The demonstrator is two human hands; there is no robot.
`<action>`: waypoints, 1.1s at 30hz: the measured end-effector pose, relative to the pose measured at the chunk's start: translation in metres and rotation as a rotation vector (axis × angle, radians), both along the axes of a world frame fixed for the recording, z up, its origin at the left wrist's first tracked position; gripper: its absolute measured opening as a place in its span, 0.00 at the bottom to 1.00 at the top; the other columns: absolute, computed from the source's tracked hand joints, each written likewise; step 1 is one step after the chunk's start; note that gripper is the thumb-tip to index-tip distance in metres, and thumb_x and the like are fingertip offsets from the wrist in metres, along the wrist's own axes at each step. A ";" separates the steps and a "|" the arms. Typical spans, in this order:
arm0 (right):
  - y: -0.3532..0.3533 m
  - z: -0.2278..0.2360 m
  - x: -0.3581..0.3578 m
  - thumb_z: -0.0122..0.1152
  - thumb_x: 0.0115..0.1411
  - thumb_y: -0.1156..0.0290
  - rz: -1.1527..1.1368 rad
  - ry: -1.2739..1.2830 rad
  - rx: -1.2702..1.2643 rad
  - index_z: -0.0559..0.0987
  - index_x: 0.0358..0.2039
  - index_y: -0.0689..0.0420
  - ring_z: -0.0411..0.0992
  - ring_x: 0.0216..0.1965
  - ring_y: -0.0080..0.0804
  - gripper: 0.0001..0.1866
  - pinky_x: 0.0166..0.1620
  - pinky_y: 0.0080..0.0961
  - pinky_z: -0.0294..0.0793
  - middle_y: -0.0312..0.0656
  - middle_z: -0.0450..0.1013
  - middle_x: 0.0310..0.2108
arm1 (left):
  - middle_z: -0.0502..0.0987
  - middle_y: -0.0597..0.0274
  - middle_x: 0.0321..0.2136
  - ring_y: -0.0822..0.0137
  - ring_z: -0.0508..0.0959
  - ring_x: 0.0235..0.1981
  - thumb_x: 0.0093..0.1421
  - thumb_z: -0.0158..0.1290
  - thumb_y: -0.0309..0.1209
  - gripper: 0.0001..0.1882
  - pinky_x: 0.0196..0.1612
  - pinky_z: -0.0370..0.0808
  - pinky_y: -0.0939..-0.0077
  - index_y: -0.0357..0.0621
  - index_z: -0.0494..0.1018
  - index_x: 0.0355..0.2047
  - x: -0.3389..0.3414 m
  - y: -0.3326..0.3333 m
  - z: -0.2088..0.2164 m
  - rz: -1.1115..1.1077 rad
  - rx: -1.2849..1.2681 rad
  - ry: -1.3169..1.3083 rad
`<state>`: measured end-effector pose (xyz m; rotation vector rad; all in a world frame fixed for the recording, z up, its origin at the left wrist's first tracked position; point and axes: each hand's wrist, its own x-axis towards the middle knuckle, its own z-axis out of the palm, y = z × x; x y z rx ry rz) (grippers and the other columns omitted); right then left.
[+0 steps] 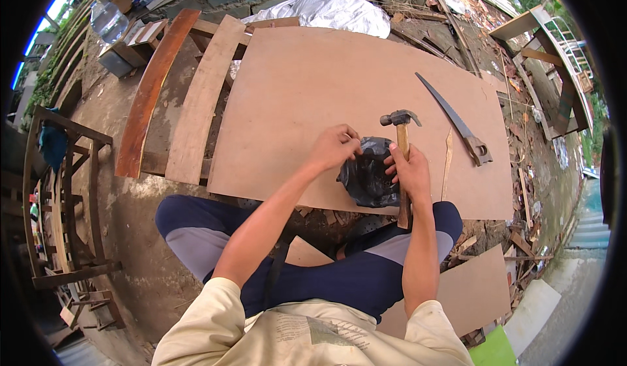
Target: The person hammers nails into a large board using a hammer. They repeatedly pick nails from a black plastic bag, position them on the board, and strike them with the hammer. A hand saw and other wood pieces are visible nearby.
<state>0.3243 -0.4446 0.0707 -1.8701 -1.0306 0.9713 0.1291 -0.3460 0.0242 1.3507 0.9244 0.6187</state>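
Observation:
My right hand (411, 173) is wrapped round the wooden handle of a claw hammer (402, 139), which stands head away from me. Some of its fingers also reach over the right rim of a black plastic bag (367, 184). The bag sits open near the front edge of a brown board (287, 72), and what lies in it is too dark to make out. At the bag's upper left rim, my left hand (335, 148) has its fingertips pinched together. Whether they grip the rim or something small is hidden.
A hand saw (457, 119) lies at the right of the board, beside a thin wood sliver (448, 160). Two planks (204, 105) run along the left. My bent legs (209, 232) are under the near edge. Wooden frames (65, 203) stand far left; scrap wood litters the right.

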 end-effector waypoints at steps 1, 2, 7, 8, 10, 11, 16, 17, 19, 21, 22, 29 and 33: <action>-0.001 0.000 -0.001 0.58 0.69 0.54 0.003 -0.010 -0.004 0.78 0.37 0.65 0.79 0.23 0.27 0.22 0.22 0.24 0.76 0.43 0.79 0.26 | 0.84 0.55 0.32 0.71 0.82 0.29 0.62 0.57 0.30 0.09 0.36 0.78 0.76 0.36 0.78 0.38 -0.013 0.018 0.003 0.046 0.007 0.024; -0.001 -0.001 -0.002 0.58 0.69 0.54 0.007 -0.021 -0.010 0.78 0.36 0.65 0.78 0.23 0.26 0.22 0.22 0.23 0.76 0.43 0.79 0.26 | 0.84 0.56 0.32 0.72 0.81 0.29 0.61 0.58 0.31 0.09 0.35 0.77 0.78 0.37 0.78 0.37 -0.027 0.039 0.004 0.092 0.012 0.048; 0.004 -0.008 -0.006 0.59 0.69 0.53 0.030 -0.082 -0.069 0.78 0.34 0.64 0.77 0.21 0.25 0.22 0.21 0.23 0.75 0.41 0.79 0.25 | 0.84 0.60 0.31 0.73 0.81 0.30 0.60 0.61 0.33 0.13 0.34 0.76 0.78 0.38 0.80 0.42 -0.095 0.149 -0.026 0.294 0.229 0.252; 0.004 -0.008 -0.006 0.59 0.69 0.53 0.032 -0.097 -0.080 0.78 0.34 0.64 0.77 0.21 0.25 0.22 0.21 0.23 0.75 0.41 0.79 0.25 | 0.84 0.60 0.30 0.73 0.81 0.30 0.59 0.62 0.33 0.13 0.35 0.77 0.75 0.39 0.81 0.42 -0.098 0.165 -0.027 0.325 0.215 0.227; 0.005 -0.009 -0.005 0.58 0.69 0.53 0.025 -0.098 -0.113 0.78 0.37 0.63 0.75 0.21 0.22 0.22 0.21 0.21 0.73 0.39 0.79 0.26 | 0.84 0.58 0.31 0.71 0.82 0.30 0.58 0.61 0.33 0.14 0.35 0.77 0.75 0.39 0.81 0.42 -0.097 0.189 -0.027 0.303 0.246 0.278; 0.006 -0.010 -0.005 0.58 0.69 0.52 0.021 -0.097 -0.127 0.78 0.38 0.62 0.75 0.21 0.21 0.21 0.20 0.19 0.72 0.39 0.78 0.27 | 0.84 0.58 0.32 0.70 0.82 0.31 0.58 0.61 0.32 0.14 0.35 0.77 0.74 0.39 0.81 0.42 -0.098 0.196 -0.027 0.292 0.263 0.304; 0.016 -0.015 -0.010 0.58 0.69 0.52 0.030 -0.063 -0.145 0.78 0.39 0.62 0.74 0.21 0.21 0.22 0.20 0.19 0.72 0.40 0.78 0.27 | 0.84 0.60 0.31 0.70 0.82 0.33 0.59 0.62 0.33 0.14 0.38 0.77 0.73 0.39 0.80 0.43 -0.094 0.209 -0.048 0.289 0.472 0.397; 0.017 -0.019 -0.014 0.58 0.69 0.52 0.042 -0.026 -0.139 0.77 0.39 0.62 0.74 0.21 0.22 0.22 0.20 0.19 0.72 0.40 0.78 0.27 | 0.83 0.61 0.30 0.71 0.81 0.33 0.60 0.62 0.34 0.14 0.39 0.77 0.73 0.38 0.80 0.43 -0.097 0.205 -0.059 0.293 0.516 0.416; 0.020 -0.026 -0.012 0.58 0.69 0.51 0.077 0.031 -0.110 0.77 0.40 0.63 0.75 0.22 0.22 0.23 0.21 0.19 0.72 0.41 0.78 0.28 | 0.83 0.61 0.31 0.71 0.81 0.34 0.61 0.62 0.35 0.14 0.40 0.76 0.74 0.39 0.80 0.43 -0.092 0.195 -0.073 0.342 0.469 0.322; 0.019 -0.031 -0.012 0.58 0.69 0.52 0.082 0.005 -0.121 0.78 0.38 0.64 0.75 0.22 0.23 0.23 0.22 0.21 0.74 0.41 0.79 0.27 | 0.83 0.61 0.32 0.72 0.81 0.35 0.62 0.61 0.35 0.13 0.41 0.76 0.74 0.39 0.80 0.42 -0.092 0.182 -0.076 0.369 0.456 0.272; 0.019 -0.032 -0.015 0.58 0.69 0.52 0.084 -0.003 -0.128 0.78 0.37 0.65 0.76 0.22 0.23 0.23 0.23 0.22 0.75 0.41 0.79 0.27 | 0.83 0.61 0.33 0.72 0.80 0.36 0.63 0.61 0.35 0.13 0.42 0.76 0.75 0.39 0.80 0.42 -0.091 0.174 -0.076 0.369 0.463 0.267; 0.012 -0.019 -0.076 0.74 0.59 0.64 0.287 0.160 -0.109 0.75 0.34 0.62 0.76 0.24 0.23 0.17 0.27 0.21 0.77 0.38 0.77 0.26 | 0.82 0.65 0.34 0.71 0.79 0.36 0.64 0.59 0.36 0.10 0.44 0.76 0.73 0.43 0.79 0.41 -0.119 0.107 -0.080 0.422 0.426 0.177; 0.000 -0.056 -0.134 0.78 0.53 0.64 0.566 -0.084 -0.069 0.74 0.52 0.67 0.79 0.44 0.37 0.32 0.51 0.31 0.78 0.49 0.79 0.42 | 0.82 0.64 0.34 0.72 0.78 0.35 0.64 0.60 0.35 0.11 0.43 0.75 0.74 0.42 0.79 0.41 -0.138 0.088 -0.082 0.383 0.356 0.117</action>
